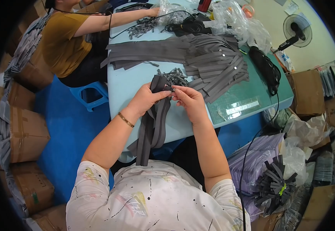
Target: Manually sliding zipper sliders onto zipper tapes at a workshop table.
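Dark grey zipper tapes (148,133) hang from my left hand (148,99), which is closed around their upper part, thumb pressed on top. Their lower ends drop past the table edge toward my lap. My right hand (190,102) pinches a small shiny piece, apparently a zipper slider (174,89), at the end of the tape, fingertips touching those of my left hand. Just beyond my hands lies a heap of small grey zipper sliders (178,76). Farther back, a broad pile of dark grey zippers (213,54) spreads over the table.
The pale table (119,82) carries a green mat (267,94), a black bag (265,67) and clear plastic bags (233,17). A co-worker (65,42) sits at the left on a blue stool (90,94). Cardboard boxes (30,134) line the left; wrapped bundles (258,158) lie right.
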Demonstrator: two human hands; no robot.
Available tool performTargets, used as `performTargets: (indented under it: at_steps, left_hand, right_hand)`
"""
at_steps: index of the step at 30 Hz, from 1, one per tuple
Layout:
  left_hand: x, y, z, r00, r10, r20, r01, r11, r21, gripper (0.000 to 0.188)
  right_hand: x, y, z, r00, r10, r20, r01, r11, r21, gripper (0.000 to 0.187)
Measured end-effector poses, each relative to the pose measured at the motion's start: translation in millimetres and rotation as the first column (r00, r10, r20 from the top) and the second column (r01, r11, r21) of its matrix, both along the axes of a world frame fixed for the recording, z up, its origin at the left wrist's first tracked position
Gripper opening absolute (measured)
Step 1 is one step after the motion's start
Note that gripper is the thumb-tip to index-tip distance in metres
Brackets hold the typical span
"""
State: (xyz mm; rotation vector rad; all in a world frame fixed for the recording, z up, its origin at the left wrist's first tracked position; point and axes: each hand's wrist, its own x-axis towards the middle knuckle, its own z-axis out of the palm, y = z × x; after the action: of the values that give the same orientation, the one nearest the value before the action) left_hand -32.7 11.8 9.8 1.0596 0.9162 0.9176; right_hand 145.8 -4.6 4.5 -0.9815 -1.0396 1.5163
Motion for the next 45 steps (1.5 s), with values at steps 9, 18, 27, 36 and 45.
performTargets:
  at_steps: [9,18,27,36,45]
  left_hand:
    - [1,2,-8,0.998,0.042,-0.051,-0.036,0.992,0.119,0.021]
    - [1,2,-15,0.955,0.109,-0.275,-0.031,0.962,0.271,0.019]
    - [0,4,-15,0.957,0.058,-0.284,0.019,0.965,0.261,0.019]
    - [5,1,-7,0.992,0.116,-0.045,-0.109,0.986,0.130,0.019]
    - [-2,4,0,0.976,0.066,0.207,-0.057,0.997,-0.048,0.017]
  right_hand:
    - [-5,3,-15,0.960,-0.141,0.244,0.091,0.975,0.205,0.020]
    - [-6,0,-15,0.816,-0.331,0.475,0.014,0.832,0.555,0.021]
    - [-6,0,-13,0.802,-0.339,0.492,-0.026,0.803,0.596,0.022]
    - [-11,-2,-10,0.800,-0.415,0.433,0.088,0.795,0.600,0.030]
    - [-16,0,-1,0.997,-0.024,0.075,0.028,0.998,-0.057,0.041]
